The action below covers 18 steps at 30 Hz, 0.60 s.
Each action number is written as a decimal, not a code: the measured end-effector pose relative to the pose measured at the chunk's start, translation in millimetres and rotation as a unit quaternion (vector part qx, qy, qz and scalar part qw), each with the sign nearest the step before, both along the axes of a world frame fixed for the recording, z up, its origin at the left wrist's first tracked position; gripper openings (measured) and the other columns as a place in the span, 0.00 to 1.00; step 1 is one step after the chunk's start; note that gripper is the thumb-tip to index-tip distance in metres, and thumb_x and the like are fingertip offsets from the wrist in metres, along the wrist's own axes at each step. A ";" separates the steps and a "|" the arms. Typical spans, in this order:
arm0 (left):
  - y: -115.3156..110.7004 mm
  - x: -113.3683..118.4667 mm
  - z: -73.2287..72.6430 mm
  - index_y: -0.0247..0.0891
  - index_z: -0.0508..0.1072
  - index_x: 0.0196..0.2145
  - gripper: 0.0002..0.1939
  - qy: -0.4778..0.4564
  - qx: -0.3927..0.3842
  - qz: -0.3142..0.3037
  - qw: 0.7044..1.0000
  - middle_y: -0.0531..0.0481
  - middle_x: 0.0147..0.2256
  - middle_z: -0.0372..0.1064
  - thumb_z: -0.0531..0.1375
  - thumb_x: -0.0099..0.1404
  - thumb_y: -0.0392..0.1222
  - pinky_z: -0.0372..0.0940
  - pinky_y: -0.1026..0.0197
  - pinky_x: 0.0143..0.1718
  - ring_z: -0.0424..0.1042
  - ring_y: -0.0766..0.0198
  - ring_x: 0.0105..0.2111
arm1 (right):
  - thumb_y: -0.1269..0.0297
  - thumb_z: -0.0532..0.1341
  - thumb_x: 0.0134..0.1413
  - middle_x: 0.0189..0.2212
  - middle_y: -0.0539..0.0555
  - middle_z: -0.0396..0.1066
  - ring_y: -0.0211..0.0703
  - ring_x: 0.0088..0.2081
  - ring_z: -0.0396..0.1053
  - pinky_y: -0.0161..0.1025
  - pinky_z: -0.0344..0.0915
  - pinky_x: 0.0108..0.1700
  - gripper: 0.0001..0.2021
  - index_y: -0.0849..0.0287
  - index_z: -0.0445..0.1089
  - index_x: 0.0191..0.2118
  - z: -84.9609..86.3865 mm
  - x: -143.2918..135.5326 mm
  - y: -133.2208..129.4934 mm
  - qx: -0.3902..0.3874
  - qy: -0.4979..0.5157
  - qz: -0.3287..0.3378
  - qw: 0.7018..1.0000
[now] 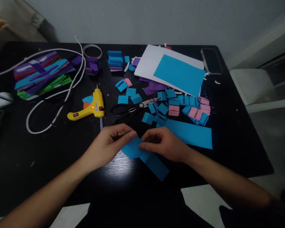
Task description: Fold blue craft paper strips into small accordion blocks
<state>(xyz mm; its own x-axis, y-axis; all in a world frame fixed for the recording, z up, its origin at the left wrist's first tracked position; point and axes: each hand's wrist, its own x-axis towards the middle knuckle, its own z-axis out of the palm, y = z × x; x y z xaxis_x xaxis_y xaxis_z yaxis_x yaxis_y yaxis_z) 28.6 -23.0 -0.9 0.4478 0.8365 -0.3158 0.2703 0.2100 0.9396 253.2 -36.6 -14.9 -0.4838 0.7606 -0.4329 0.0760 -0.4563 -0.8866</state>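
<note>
Between my two hands is a strip of blue paper (154,164), creased across and hanging down toward the lower right. My left hand (109,142) pinches its upper left end between thumb and fingers. Closer to the middle, my right hand (165,144) pinches the same strip at a crease. Just beyond my hands lie black-handled scissors (135,108) with the blades pointing right. Several small folded blue pieces (162,109) and pink pieces (174,110) are scattered beside the blades. A wider blue paper strip (192,134) lies flat behind my right wrist.
A yellow glue gun (96,104) with a lit orange light rests left of the scissors. A white cable (61,109) loops beside it. Bundled coloured paper strips (44,71) lie far left. White sheets (146,61), a blue sheet (180,74) and a phone (212,61) occupy the back right.
</note>
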 end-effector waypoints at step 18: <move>-11.8 11.9 -7.8 0.39 0.79 0.34 0.04 -0.018 0.044 0.079 0.996 0.58 0.23 0.71 0.68 0.65 0.41 0.63 0.72 0.25 0.68 0.72 0.23 | 0.65 0.77 0.47 0.36 0.48 0.77 0.42 0.37 0.76 0.40 0.74 0.41 0.22 0.53 0.71 0.47 -1.7 -4.1 -5.0 0.043 0.030 -0.124 0.991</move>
<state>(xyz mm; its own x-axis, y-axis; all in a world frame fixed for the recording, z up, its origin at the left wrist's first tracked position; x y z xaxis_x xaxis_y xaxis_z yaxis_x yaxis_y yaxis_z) 40.5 -34.8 -8.7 0.3183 0.9211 -0.2241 0.2063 0.1635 0.9647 249.0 -41.6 -16.7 -0.3005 0.8921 -0.3373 -0.0830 -0.3768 -0.9226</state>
